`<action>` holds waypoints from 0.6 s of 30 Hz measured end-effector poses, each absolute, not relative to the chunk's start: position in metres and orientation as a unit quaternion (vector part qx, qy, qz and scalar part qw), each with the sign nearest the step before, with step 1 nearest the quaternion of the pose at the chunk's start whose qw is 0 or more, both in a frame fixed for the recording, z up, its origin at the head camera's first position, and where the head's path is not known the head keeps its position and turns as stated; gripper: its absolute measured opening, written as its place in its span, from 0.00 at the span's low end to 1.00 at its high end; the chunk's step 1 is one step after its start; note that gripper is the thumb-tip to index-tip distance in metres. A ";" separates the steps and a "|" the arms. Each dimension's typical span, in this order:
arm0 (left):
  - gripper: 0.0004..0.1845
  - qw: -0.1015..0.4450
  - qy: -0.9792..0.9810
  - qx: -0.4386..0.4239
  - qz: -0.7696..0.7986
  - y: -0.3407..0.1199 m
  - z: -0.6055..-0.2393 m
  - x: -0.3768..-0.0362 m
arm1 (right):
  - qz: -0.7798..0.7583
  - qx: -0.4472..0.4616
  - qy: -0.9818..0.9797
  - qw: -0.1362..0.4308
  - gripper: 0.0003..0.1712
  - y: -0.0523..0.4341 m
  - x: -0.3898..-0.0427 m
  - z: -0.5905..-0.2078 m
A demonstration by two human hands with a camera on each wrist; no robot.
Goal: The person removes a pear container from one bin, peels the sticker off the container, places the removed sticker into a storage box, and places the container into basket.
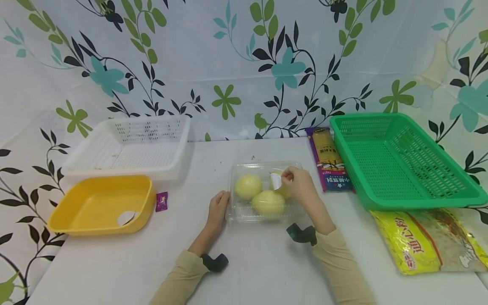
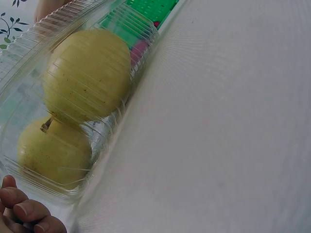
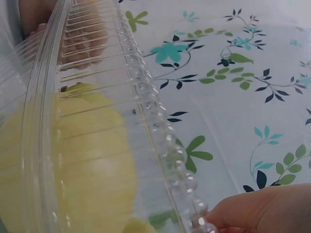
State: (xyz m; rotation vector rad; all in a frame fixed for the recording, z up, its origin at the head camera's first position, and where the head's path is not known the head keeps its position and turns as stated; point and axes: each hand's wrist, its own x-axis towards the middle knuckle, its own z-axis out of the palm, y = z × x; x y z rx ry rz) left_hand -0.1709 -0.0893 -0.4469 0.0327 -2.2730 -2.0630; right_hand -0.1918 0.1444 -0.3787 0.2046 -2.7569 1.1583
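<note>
Overall: one white counter (image 1: 259,264). Three open containers on it — green basket (image 1: 427,205), white basket (image 1: 126,173), yellow basin (image 1: 103,203). One yellow bag (image 1: 419,245) at the green basket's near edge. One clear clamshell (image 1: 237,212), mid-counter between the two hands; one purple packet (image 1: 327,156) right of it. Left hand (image 1: 218,206), fingers bent, touches the clamshell's left side — cannot tell if it grips. Right hand (image 1: 301,184) pinches one white label (image 1: 275,181) at the clamshell's far right. Three yellow-green fruits (image 1: 268,203) inside the clamshell. One purple sachet (image 1: 162,201) beside the basin.
</note>
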 end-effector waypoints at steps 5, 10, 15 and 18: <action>0.15 0.041 -0.739 0.000 -0.673 -0.088 -0.440 -0.167 | 0.382 0.069 -0.918 0.077 0.05 0.145 -0.191 -0.377; 0.16 0.044 -0.723 -0.010 -0.689 -0.090 -0.443 -0.169 | 0.379 0.079 -0.918 0.089 0.04 0.145 -0.192 -0.377; 0.16 0.041 -0.728 -0.012 -0.684 -0.090 -0.444 -0.168 | 0.379 0.076 -0.919 0.082 0.04 0.146 -0.192 -0.379; 0.16 0.038 -0.729 -0.015 -0.683 -0.089 -0.444 -0.167 | 0.380 0.075 -0.918 0.081 0.04 0.147 -0.192 -0.380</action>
